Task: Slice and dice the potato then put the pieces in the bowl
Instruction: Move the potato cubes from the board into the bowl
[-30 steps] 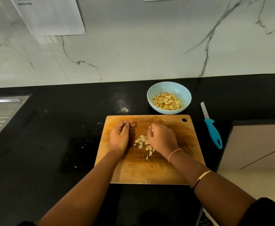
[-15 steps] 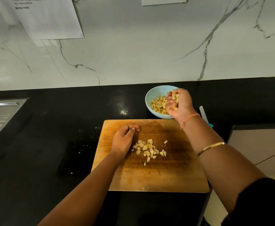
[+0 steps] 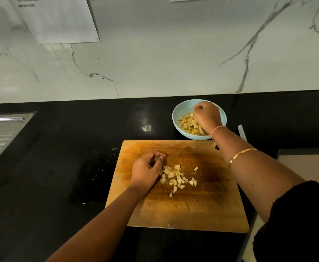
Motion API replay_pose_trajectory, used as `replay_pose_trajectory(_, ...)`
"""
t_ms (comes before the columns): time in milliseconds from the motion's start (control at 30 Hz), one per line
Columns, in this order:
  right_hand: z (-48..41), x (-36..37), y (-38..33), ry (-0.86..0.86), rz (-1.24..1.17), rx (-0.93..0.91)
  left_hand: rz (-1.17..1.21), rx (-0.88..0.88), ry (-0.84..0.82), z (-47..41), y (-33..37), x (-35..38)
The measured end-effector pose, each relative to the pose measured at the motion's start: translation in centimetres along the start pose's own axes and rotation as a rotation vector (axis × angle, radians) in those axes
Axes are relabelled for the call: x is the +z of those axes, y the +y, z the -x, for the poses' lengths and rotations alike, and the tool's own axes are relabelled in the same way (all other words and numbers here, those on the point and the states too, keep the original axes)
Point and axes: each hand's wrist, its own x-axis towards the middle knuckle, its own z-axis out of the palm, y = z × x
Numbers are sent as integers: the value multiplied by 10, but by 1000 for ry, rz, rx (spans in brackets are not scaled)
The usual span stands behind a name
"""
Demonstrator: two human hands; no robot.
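Black stone tabletop [image 3: 60,167] below a white marble wall [image 3: 155,63]. Steel sink drainboard [image 3: 1,133] at far left, printed paper sheet [image 3: 60,21] stuck on the wall.

Head view:
- Wooden cutting board [image 3: 192,210] lies flat at centre. Pale blue bowl [image 3: 181,110] stands just beyond its far right corner, apart from it.
- Bowl holds a good heap of diced potato [image 3: 190,125]. A small scatter of loose pieces [image 3: 175,176] lies mid-board.
- Right hand [image 3: 207,115] is over the bowl, knuckles up, fingers curled downward toward the heap. Cannot tell whether any dice are in its grip; the palm side is hidden.
- Left hand [image 3: 147,171] rests on the board, touching the left edge of the scatter. Fingers loosely curled, nothing visibly held. It reads as a backstop for the pile.
- Knife [image 3: 242,132]: only the white blade tip shows on the tabletop right of the bowl, the rest behind the right forearm. Nobody holds it.

Judgement: cutting looks finished, since no whole potato or slice is in sight. Step in hand is the transfer, handful by handful, and it seems near its end. Next move calls for the right hand to come to the board, gather the scatter against the left hand, and scoop it up. The pieces are small and angular, so stragglers at the right of the pile could be missed or dropped between board and bowl.
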Motion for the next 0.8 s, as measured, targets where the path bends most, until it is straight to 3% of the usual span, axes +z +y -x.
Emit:
replay_pose_trajectory(67, 1, -2, 0, 17, -14, -41, 7, -13, 2, -1, 0, 0)
replay_pose_trajectory(167, 18, -13, -12, 88, -355, -33, 198, -99, 12, -4, 4, -1)
replay_pose_trajectory(267, 60, -21, -20, 1, -565, -51, 385, -97, 104, -3, 8, -9)
replay_pose_trajectory(400, 127, -19, 4, -115, -594, -48, 313, -66, 214, 12, -4, -16)
replay_pose_trajectory(500, 158, 0, 25, -66, -481, 45, 353, -119, 132, 24, -10, -8)
replay_pose_trajectory(633, 182, 22, 23, -73, -279, -36, 209, -38, 30, 29, -2, 14)
replay_pose_trajectory(800, 190, 35, 7, -146, -350, -30, 234, -40, 18, 28, 5, 26)
